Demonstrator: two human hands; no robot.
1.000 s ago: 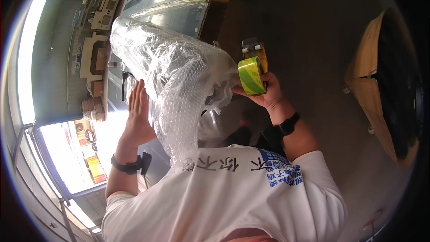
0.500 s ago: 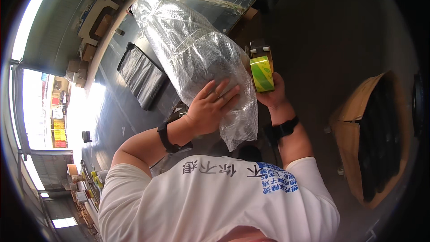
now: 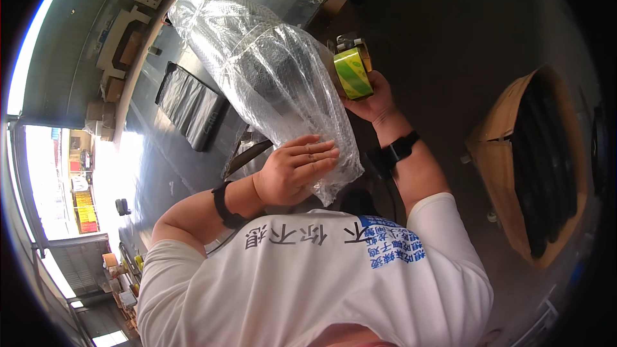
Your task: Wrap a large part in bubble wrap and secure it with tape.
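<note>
A long bundle in clear bubble wrap (image 3: 257, 58) stretches from the far left of the table toward me, its loose end crumpled near my chest. My left hand (image 3: 299, 167) lies on that loose end, its fingers stretched out across the film. Beside the bundle's right edge, my right hand (image 3: 373, 99) grips a tape dispenser with a green and yellow roll (image 3: 352, 74). The dispenser's head points away from me, close against the wrap. My palm and the roll hide its handle. What the bundle contains is blurred by the film.
A folded black plastic bag (image 3: 191, 106) rests on the grey table (image 3: 144, 96), left of the bundle. At right stands an open cardboard box (image 3: 498, 128) with long dark pieces inside. Small boxes (image 3: 103, 115) line the far left edge.
My left hand has slid nearer to me along the wrap, and its fingers are closer together. The right hand and tape dispenser have shifted up and left; the whole view has shifted slightly too.
</note>
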